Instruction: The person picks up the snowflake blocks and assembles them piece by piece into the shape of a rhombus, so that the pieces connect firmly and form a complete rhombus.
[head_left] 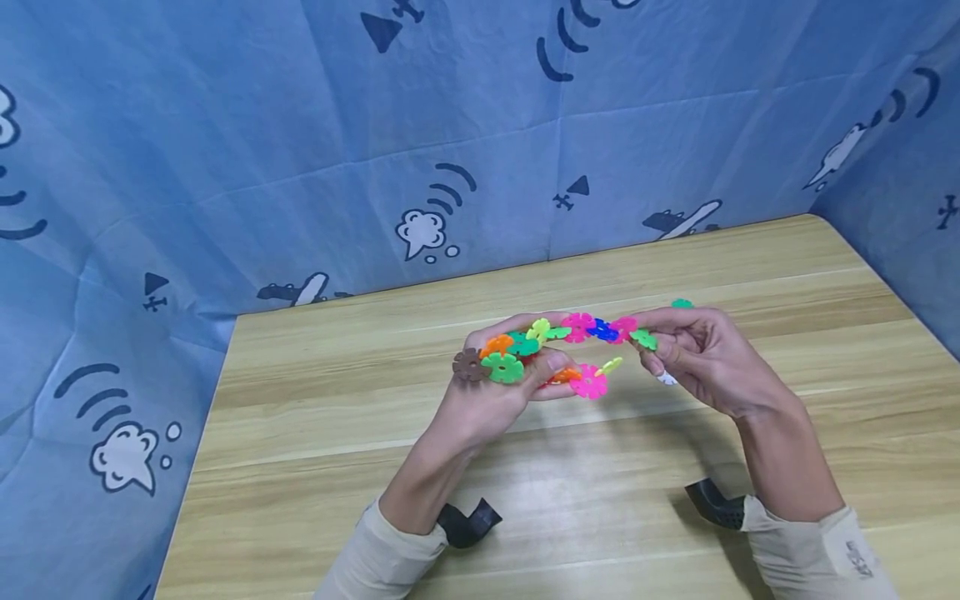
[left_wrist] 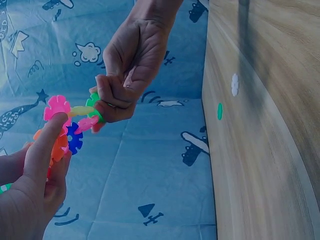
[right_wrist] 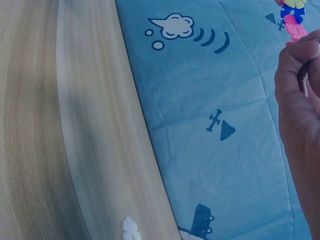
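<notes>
A chain of flower-shaped plastic discs, among them a blue disc (head_left: 602, 330), a brown disc (head_left: 470, 365) and a pink disc (head_left: 588, 382), curves between both hands above the table. My left hand (head_left: 480, 412) grips the chain's left part, its thumb lying across the inside of the curve. At the far end my right hand (head_left: 712, 367) pinches a green disc (head_left: 643, 339) between thumb and forefinger, right at a pink disc. In the left wrist view, the same green disc (left_wrist: 94, 102) shows at the right fingertips. Some discs are partly hidden behind the left thumb.
Beyond the right hand, a loose green disc (head_left: 682, 303) and a white disc (head_left: 667, 378) lie on the wooden table (head_left: 315, 467). A blue patterned cloth (head_left: 480, 125) hangs behind the table. Black curved pieces (head_left: 468, 523) stick out from both sleeves.
</notes>
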